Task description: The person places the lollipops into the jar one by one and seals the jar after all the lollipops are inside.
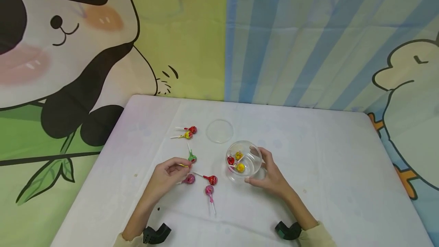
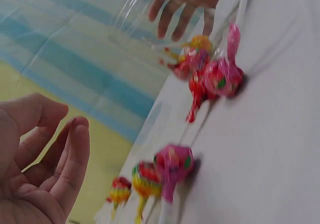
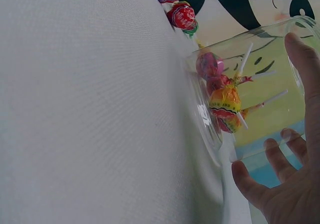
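Observation:
My right hand point(image 1: 271, 172) grips a clear plastic jar point(image 1: 252, 159) from its right side, thumb and fingers spread around the wall. Inside the jar lie several wrapped lollipops, including a yellow lollipop point(image 3: 225, 101) and a pink lollipop point(image 3: 209, 65). My left hand point(image 1: 168, 176) hovers over the loose lollipops, with a small gap between thumb and fingertip in the left wrist view and nothing held there. Close to its fingertips are a green lollipop point(image 1: 192, 158) and a yellow one, partly hidden. A dark pink lollipop point(image 1: 189, 178) lies just below the hand.
Between the hands lie a red lollipop point(image 1: 212, 180) and a pink lollipop point(image 1: 209, 190). Farther back are another red lollipop point(image 1: 193, 129) and a yellow lollipop point(image 1: 188, 135), beside a round clear lid point(image 1: 220, 131). A white cloth covers the table point(image 1: 326, 155); a printed curtain point(image 1: 192, 48) hangs behind.

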A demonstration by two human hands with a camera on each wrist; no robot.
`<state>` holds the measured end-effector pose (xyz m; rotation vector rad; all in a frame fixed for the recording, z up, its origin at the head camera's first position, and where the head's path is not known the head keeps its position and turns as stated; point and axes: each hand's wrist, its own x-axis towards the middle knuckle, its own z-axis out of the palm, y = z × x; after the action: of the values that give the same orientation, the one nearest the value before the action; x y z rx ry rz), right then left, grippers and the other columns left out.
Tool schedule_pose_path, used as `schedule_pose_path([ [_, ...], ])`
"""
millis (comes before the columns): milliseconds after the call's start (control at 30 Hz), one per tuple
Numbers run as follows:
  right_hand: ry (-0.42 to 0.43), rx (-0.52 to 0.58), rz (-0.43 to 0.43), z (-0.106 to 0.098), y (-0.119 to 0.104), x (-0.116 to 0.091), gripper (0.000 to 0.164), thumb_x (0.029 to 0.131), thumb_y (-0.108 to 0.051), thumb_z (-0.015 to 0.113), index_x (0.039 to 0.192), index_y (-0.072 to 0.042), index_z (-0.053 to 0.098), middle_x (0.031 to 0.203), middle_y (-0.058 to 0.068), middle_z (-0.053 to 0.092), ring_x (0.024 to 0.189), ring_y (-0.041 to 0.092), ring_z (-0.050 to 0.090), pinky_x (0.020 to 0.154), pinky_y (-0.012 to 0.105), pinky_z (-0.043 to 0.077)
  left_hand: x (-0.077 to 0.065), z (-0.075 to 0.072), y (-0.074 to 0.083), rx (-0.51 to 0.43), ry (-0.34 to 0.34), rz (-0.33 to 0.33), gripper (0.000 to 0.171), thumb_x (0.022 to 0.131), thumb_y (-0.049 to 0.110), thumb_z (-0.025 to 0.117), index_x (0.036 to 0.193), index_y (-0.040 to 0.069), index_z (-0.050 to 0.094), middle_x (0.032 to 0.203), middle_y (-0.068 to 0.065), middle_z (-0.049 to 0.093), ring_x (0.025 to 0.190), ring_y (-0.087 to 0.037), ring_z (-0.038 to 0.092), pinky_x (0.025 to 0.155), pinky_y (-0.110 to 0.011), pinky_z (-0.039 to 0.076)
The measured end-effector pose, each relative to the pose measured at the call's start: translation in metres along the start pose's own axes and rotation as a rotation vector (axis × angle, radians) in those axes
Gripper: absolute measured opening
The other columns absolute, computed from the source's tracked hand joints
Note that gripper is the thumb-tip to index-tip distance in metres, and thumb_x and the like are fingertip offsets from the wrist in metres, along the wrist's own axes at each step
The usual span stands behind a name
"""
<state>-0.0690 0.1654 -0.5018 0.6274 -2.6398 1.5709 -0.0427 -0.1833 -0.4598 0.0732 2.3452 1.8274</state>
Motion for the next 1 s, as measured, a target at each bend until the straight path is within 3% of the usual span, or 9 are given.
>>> schedule_pose_path([
  [233, 0.004, 0.024, 0.001, 0.000, -0.001, 0.001, 0.097, 0.067, -0.014, 0.088, 0.143, -0.008, 0.027, 0.146, 0.014, 0.046, 0.135, 0.036, 0.041, 0.096, 0.061, 0.047, -0.021, -0.018, -0.017, 0.147, 0.217, -0.160, 0.020, 0.089, 0.022, 0.071, 0.106, 0.013, 0.071, 0.100, -0.010, 0.072, 0.084, -0.008, 0.066, 0.071, -0.018, 0.052],
  [433, 0.003, 0.029, -0.003, -0.001, -0.002, 0.002, 0.098, 0.066, -0.014, 0.088, 0.143, -0.008, 0.028, 0.146, 0.015, 0.046, 0.134, 0.034, 0.041, 0.096, 0.061, 0.047, -0.034, -0.022, -0.032, 0.184, 0.253, -0.236, 0.019, 0.089, 0.025, 0.070, 0.105, 0.015, 0.071, 0.098, -0.007, 0.073, 0.085, -0.009, 0.067, 0.073, -0.018, 0.052],
  [600, -0.005, 0.026, 0.015, 0.000, -0.001, 0.002, 0.098, 0.067, -0.016, 0.088, 0.143, -0.010, 0.027, 0.147, 0.014, 0.046, 0.134, 0.035, 0.040, 0.097, 0.062, 0.045, -0.041, -0.021, -0.040, 0.320, 0.289, -0.240, 0.014, 0.090, 0.025, 0.069, 0.103, 0.018, 0.071, 0.099, 0.000, 0.073, 0.087, -0.002, 0.065, 0.076, -0.016, 0.052],
  [733, -0.006, 0.041, 0.016, 0.002, -0.002, 0.002, 0.097, 0.067, -0.016, 0.088, 0.143, -0.010, 0.027, 0.147, 0.015, 0.045, 0.136, 0.036, 0.039, 0.098, 0.063, 0.045, -0.045, -0.021, -0.040, 0.380, 0.274, -0.235, 0.015, 0.091, 0.022, 0.068, 0.105, 0.018, 0.070, 0.101, 0.001, 0.073, 0.092, -0.007, 0.065, 0.079, -0.017, 0.052],
  [1000, 0.005, 0.039, 0.022, 0.001, -0.003, 0.000, 0.098, 0.066, -0.015, 0.088, 0.143, -0.009, 0.027, 0.147, 0.011, 0.046, 0.135, 0.032, 0.041, 0.099, 0.059, 0.046, -0.044, -0.019, -0.047, 0.540, 0.145, -0.170, 0.032, 0.081, 0.017, 0.078, 0.111, 0.018, 0.067, 0.105, 0.005, 0.069, 0.092, -0.009, 0.062, 0.078, -0.019, 0.053],
])
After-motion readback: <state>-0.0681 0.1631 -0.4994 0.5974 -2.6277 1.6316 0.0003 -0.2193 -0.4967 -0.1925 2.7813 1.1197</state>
